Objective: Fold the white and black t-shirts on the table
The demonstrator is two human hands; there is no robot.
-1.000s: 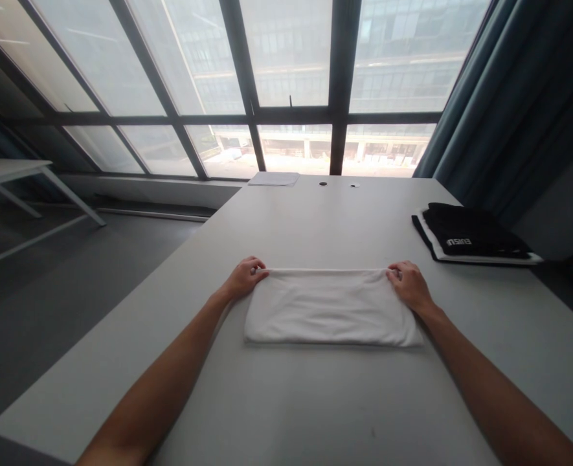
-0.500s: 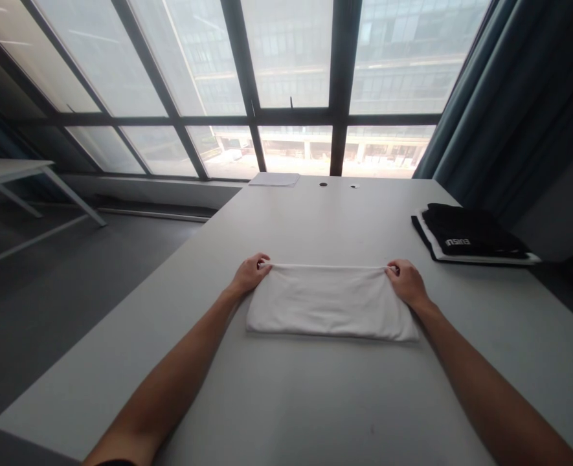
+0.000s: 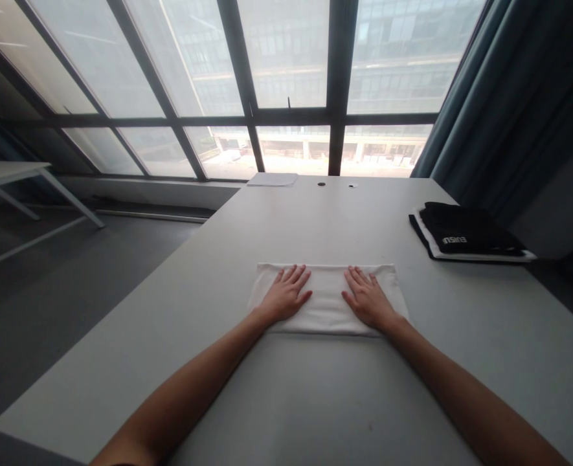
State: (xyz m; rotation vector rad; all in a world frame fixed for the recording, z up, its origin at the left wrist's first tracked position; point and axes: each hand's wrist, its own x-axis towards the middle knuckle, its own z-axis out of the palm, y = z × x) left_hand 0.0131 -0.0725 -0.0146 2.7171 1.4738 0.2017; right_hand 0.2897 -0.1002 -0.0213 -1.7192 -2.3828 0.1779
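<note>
A folded white cloth [image 3: 327,304] lies flat on the white table [image 3: 315,388] in front of me, a rough rectangle with its long sides running left to right. My left hand [image 3: 286,294] rests palm down on its left half, fingers spread toward the far edge. On the right half, my right hand [image 3: 368,299] lies flat in the same way, fingers apart. Neither hand grips the fabric. Between the hands the middle of the cloth shows, with faint creases. My forearms cover parts of its near corners.
At the table's right side lies a stack of folded black and white clothes [image 3: 471,233], white lettering on top. Sheets of paper [image 3: 272,180] lie at the far edge, near two cable holes. Another table [image 3: 11,169] stands left; windows and a blue curtain [image 3: 465,116] are beyond.
Both hands have let go of the cloth's far corners and moved inward onto its top, fingers now spread flat. The cloth lies flatter, with fewer wrinkles.
</note>
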